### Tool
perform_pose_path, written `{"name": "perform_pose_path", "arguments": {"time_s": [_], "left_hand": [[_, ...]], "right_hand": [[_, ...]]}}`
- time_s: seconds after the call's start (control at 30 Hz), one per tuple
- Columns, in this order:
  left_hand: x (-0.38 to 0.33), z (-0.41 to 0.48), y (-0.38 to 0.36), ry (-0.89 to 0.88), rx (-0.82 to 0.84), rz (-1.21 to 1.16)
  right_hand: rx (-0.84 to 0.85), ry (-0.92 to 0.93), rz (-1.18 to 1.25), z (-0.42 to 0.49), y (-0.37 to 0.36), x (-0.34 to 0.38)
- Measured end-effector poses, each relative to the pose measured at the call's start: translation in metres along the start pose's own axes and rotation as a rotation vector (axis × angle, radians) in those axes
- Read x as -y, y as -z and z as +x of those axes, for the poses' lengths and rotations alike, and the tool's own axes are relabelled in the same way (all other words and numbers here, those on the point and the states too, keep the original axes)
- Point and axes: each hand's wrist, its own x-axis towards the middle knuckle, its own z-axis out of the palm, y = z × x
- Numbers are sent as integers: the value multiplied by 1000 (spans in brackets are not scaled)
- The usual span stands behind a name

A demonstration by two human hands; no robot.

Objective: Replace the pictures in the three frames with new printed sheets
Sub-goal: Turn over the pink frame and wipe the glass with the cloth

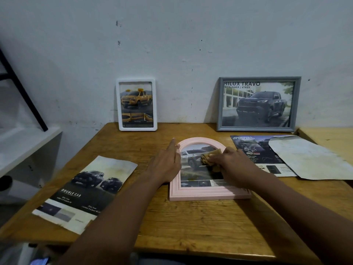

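Left hand (166, 163) flat, fingers straight, against the left side of the pink arched frame (200, 195) — right hand (233, 165) grips tan cloth (212, 159) on its glass — frame flat, mid wooden table (191, 226).

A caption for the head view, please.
Left hand rests on the pink frame; right hand holds a cloth on its picture.

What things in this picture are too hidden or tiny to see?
Head view:
- Truck picture in the pink arched frame: its right part hidden by the right hand and tan cloth.
- Dark printed sheet: right side covered by a pale crumpled sheet.
- Small print on the left printed sheet: too small to read.
- Bluish object at the bottom edge: cut off.
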Motion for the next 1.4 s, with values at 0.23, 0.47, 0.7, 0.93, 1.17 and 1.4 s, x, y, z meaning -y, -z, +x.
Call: {"name": "perform_pose_path", "arguments": {"time_s": [0.23, 0.47, 0.7, 0.93, 1.17, 1.4], "left_hand": [[3, 1, -2, 19, -15, 16], [-1, 0, 0, 41, -28, 4], [5, 3, -4, 35, -31, 1], [4, 2, -4, 30, -18, 11], [1, 0, -2, 31, -8, 34], [-3, 2, 2, -3, 29, 78]], "right_hand": [[-204, -330, 159, 1, -11, 77], [-214, -188, 369, 7, -23, 105], [-13, 180, 447, -6, -10, 42], [15, 306, 319, -25, 1, -11], [-18, 273, 251, -44, 3, -25], [-127, 120, 508, -50, -14, -19]]}}
